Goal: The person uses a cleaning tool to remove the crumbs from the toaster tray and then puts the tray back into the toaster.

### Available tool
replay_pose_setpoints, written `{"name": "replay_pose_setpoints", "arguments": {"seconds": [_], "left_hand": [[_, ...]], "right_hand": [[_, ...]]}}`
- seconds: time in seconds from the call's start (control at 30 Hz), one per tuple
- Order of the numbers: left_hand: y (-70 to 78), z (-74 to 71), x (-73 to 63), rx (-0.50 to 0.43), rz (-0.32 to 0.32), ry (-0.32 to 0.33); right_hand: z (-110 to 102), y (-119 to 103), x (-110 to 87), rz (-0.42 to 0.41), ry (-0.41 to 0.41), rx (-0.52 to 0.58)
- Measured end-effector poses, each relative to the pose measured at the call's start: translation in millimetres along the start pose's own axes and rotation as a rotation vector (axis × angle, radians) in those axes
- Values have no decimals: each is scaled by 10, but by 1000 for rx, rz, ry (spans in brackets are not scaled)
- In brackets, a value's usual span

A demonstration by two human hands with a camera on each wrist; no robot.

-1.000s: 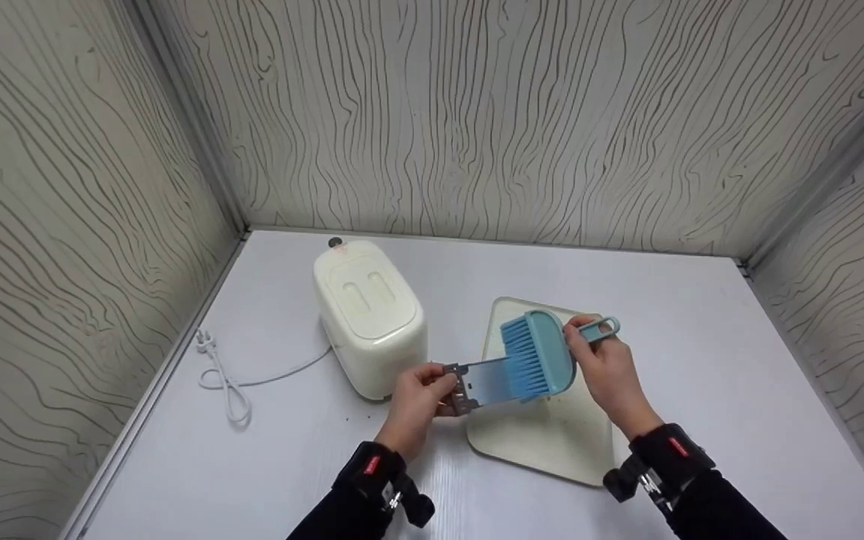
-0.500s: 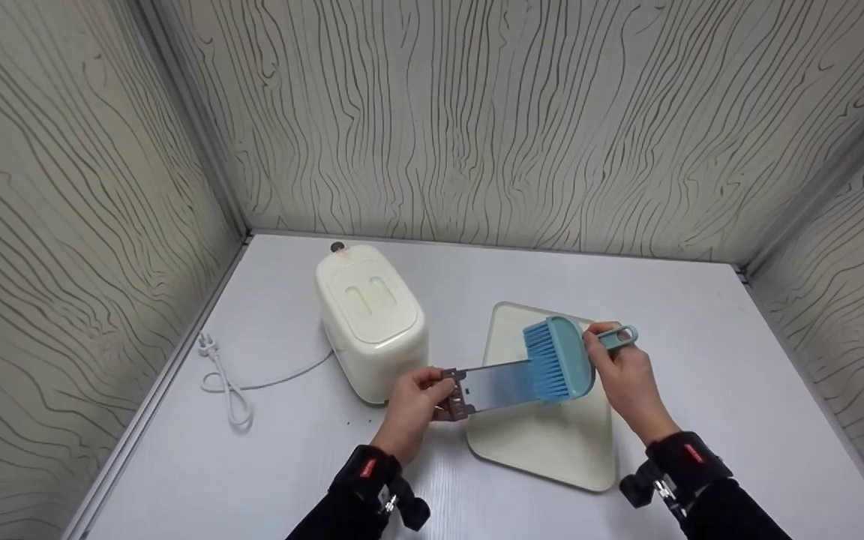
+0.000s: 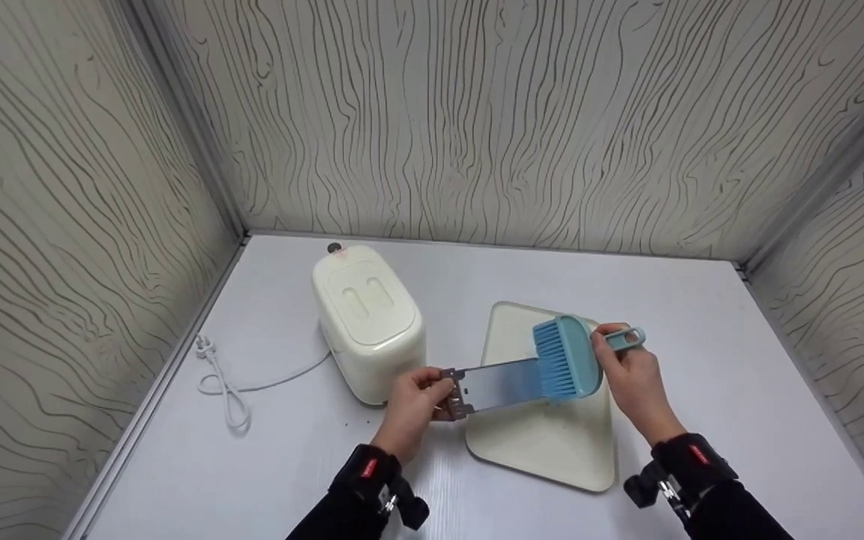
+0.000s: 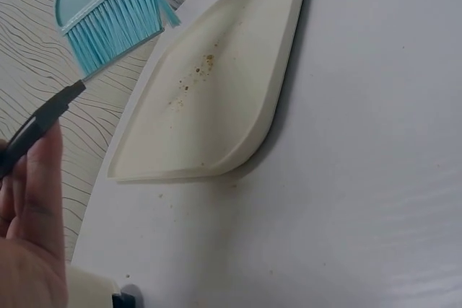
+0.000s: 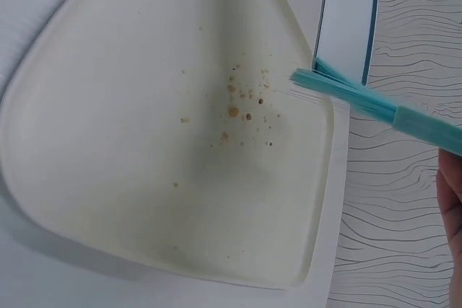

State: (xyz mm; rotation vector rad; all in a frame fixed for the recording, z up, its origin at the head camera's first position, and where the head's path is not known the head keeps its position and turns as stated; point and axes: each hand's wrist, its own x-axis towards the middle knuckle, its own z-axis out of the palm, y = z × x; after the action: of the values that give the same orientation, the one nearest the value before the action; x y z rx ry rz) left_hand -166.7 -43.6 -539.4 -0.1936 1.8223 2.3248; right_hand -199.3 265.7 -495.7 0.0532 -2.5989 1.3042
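My left hand [image 3: 411, 405] pinches the dark grey end of a flat metal crumb tray [image 3: 501, 385], which points to the right. In my right hand [image 3: 633, 384] is the short handle of a light blue brush [image 3: 580, 355]. The brush's bristles [image 3: 552, 361] lie over the far end of the crumb tray. Below both is a cream serving tray [image 3: 552, 450] with rounded corners. Brown crumbs [image 5: 233, 112] lie scattered on it in the right wrist view, and the left wrist view shows the bristles [image 4: 115, 27] along the crumb tray's edge.
A cream toaster [image 3: 372, 322] with a lidded top stands left of the serving tray, close behind my left hand. Its white cord and plug [image 3: 214, 367] lie on the table at the left. A few specks dot the white table. Patterned walls [image 3: 477, 120] enclose the back and sides.
The brush has slid rightward along the crumb tray toward its far end, baring more of the metal. My left hand holds the crumb tray in nearly the same place.
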Motion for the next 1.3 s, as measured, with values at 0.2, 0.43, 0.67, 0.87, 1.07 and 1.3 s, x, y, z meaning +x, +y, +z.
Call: {"name": "replay_pose_setpoints", "arguments": {"seconds": [0.2, 0.43, 0.67, 0.87, 1.07, 1.3], "left_hand": [[-10, 12, 20, 29, -8, 15], [-4, 19, 11, 27, -20, 31], [-5, 49, 18, 34, -23, 34], [-5, 70, 45, 38, -39, 33], [15, 108, 70, 28, -38, 28], [34, 147, 76, 39, -48, 25]], "right_hand": [[10, 29, -14, -46, 32, -10], [-13, 81, -18, 3, 47, -6], [-17, 37, -16, 71, 27, 57], [14, -121, -11, 114, -19, 179], [113, -337, -32, 89, -59, 328], [228, -503, -74, 68, -89, 438]]}}
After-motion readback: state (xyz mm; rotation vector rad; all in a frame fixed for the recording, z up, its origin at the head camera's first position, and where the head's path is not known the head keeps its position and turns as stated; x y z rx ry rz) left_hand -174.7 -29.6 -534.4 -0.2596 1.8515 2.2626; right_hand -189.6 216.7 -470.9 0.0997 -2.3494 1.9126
